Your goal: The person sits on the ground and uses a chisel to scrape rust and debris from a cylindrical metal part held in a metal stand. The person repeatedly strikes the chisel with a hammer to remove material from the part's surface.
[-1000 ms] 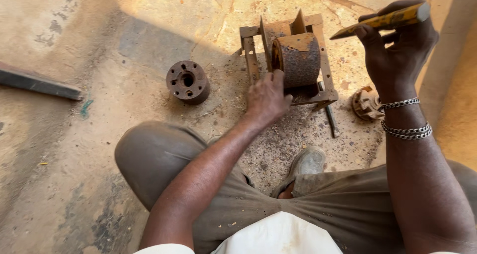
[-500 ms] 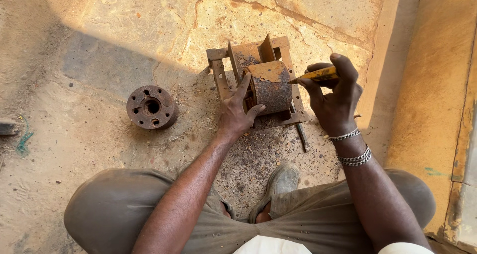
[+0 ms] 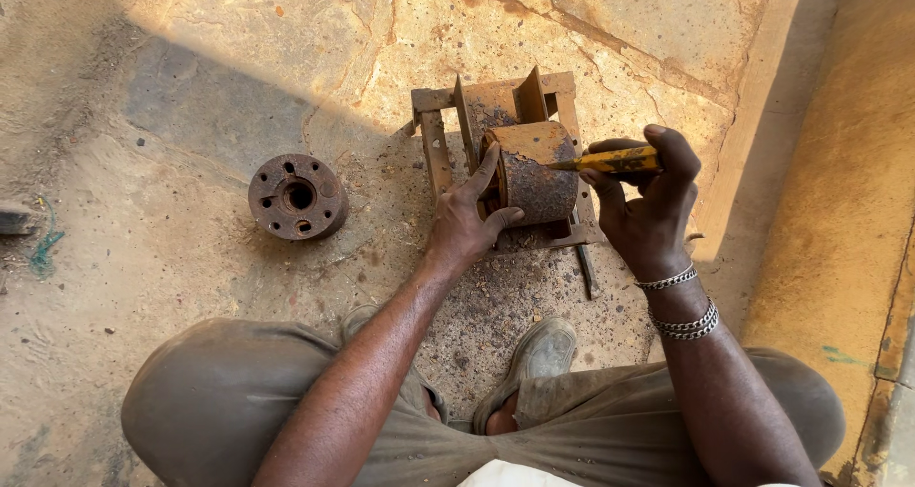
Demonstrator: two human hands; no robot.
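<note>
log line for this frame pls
left hand: steadies rusty cylinder | right hand: holds yellow-handled tool, tip on cylinder | cylinder in metal frame

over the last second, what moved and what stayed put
The right hand brought the yellow-handled tool down from a raised position until its tip met the rusty cylinder. The left hand stayed braced against the cylinder, which kept its place in the metal frame; the flanged disc lay untouched.
</note>
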